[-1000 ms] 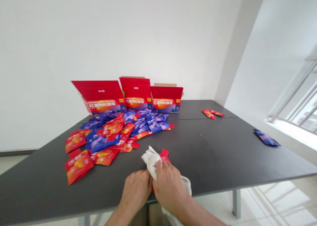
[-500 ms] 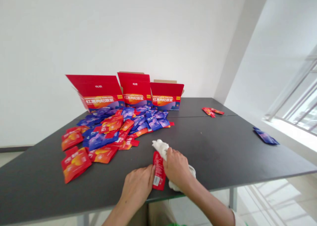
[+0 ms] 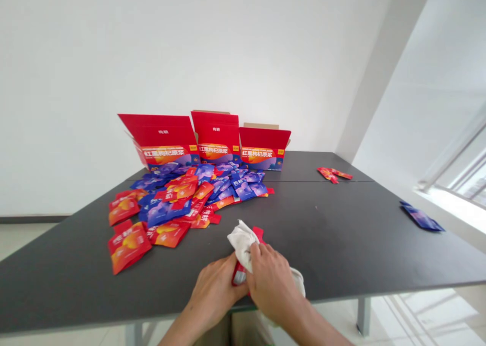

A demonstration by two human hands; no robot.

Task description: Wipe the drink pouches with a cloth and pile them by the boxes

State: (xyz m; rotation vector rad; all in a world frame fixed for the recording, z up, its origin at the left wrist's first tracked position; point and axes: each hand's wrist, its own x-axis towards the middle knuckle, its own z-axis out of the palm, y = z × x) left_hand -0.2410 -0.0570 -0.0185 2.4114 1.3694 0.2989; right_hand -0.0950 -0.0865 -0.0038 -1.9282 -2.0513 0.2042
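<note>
Near the front edge of the table, my left hand (image 3: 215, 287) grips a small red pouch (image 3: 239, 275) by its lower left side. Most of the pouch is covered by my hands and the cloth; its red top pokes out beyond them. My right hand (image 3: 272, 281) is closed around a crumpled white cloth (image 3: 242, 241) and presses it on the pouch. Part of the cloth hangs out on the far side of my right hand. Both hands are close together, almost touching.
A heap of red and blue pouches (image 3: 170, 212) lies on the dark table (image 3: 326, 255) to the left. Behind it stand three open red boxes (image 3: 261, 156). Some red pouches (image 3: 328, 174) lie at the back right, and dark blue ones (image 3: 421, 217) near the right edge.
My right hand has moved the cloth over the pouch, which now hides more of its printed face. The pouch has tilted, and my hands have come closer together. The view has shifted slightly left.
</note>
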